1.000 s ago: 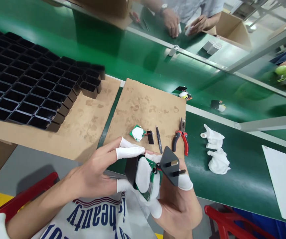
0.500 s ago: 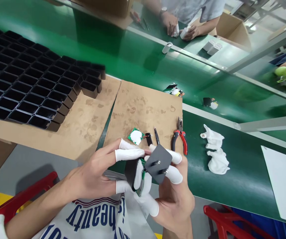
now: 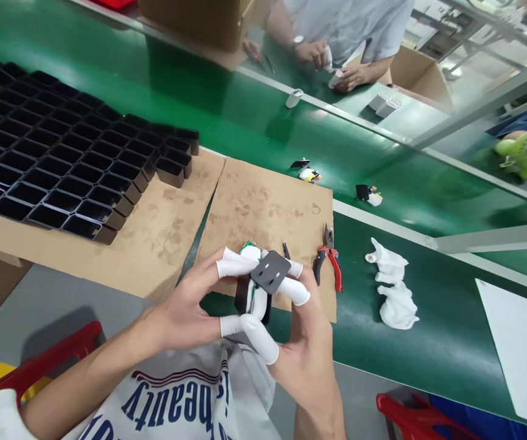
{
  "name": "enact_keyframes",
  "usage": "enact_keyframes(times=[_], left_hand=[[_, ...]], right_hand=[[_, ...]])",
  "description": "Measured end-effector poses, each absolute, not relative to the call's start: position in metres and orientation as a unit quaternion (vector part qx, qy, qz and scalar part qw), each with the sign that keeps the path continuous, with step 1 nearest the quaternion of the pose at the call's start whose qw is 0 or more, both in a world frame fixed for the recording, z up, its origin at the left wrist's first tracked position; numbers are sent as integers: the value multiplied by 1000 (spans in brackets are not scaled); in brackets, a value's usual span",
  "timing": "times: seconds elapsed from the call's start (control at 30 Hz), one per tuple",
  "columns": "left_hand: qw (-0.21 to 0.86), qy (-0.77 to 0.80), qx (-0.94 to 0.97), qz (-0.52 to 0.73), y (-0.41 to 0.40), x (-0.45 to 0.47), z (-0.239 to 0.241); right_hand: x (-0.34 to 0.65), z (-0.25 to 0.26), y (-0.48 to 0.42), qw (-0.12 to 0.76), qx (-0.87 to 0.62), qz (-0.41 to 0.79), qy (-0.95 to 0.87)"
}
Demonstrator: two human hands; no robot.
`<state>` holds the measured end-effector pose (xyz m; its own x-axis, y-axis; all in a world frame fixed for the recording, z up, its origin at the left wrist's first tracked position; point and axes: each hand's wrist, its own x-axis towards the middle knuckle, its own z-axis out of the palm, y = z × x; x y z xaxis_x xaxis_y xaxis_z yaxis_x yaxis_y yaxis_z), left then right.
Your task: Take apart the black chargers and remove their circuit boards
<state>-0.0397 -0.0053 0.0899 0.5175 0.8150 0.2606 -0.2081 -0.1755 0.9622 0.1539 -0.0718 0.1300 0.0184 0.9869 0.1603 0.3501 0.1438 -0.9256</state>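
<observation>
My left hand [image 3: 183, 308], with white covers on its fingertips, is closed on a small black case [image 3: 241, 296]. Also in white fingertip covers, my right hand [image 3: 302, 336] grips a black plug cover plate [image 3: 271, 271] with metal prongs, facing up and tilted over the case. Between case and plate shows a white pad [image 3: 259, 304] with a sliver of green board. Just behind my fingers a green circuit board [image 3: 249, 249] lies on the cardboard, partly hidden. A thin dark pointed tool [image 3: 285, 248] and red-and-black pliers [image 3: 328, 256] lie beyond my right hand.
Rows of open black cases [image 3: 57, 165] cover the left cardboard [image 3: 153, 238]. Small assemblies [image 3: 309, 173] sit on the green belt [image 3: 227, 131]. Crumpled white gloves [image 3: 396, 305] and a white sheet [image 3: 520, 342] lie at right. A co-worker's hands [image 3: 353, 78] handle white parts opposite.
The plug plate has turned flatter and come closer over the case. My hands now cover more of the loose board and dark tool. The small assemblies on the belt have shifted left.
</observation>
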Motion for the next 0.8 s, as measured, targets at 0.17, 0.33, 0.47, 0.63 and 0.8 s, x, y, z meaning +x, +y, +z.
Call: enact_keyframes(times=[0.17,0.33,0.47,0.63,0.8], left_hand=[[599,250,621,440,-5,-36,87],[583,238,617,472,-5,-36,86],[585,227,593,505,-8,-38,81],[528,235,617,534,-22,-48,84],[452,230,682,527,-41,-58,98]], right_hand=[[149,128,-64,502,-535,374,-567],[142,124,-57,517,-535,382,-549],[132,109,-63,588,-484,328,-560],[125,97,-73,630,-436,283,-577],[127,119,-69,577,-429,409,-562]])
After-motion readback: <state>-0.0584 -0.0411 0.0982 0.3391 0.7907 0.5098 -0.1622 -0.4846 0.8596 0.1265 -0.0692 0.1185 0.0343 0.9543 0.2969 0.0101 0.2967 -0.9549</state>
